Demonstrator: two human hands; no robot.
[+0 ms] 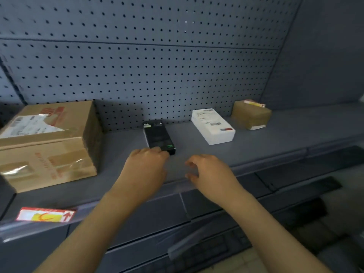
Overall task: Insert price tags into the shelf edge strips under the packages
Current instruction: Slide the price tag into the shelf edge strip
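A grey shelf (256,146) carries a large cardboard box (49,142) at the left, a black box (158,135) in the middle, a white box (213,126) and a small brown package (251,115) at the right. A red, white and yellow price tag (46,214) sits in the shelf edge strip (126,207) under the cardboard box. My left hand (147,166) reaches over the shelf, its fingertips touching the near end of the black box. My right hand (208,172) hovers beside it over the shelf's front edge, fingers loosely curled, holding nothing.
A grey pegboard wall (157,66) backs the shelf. Below the front edge run lower shelf edges (216,243) with clear plastic strips. A side panel (325,56) closes the shelf at the right.
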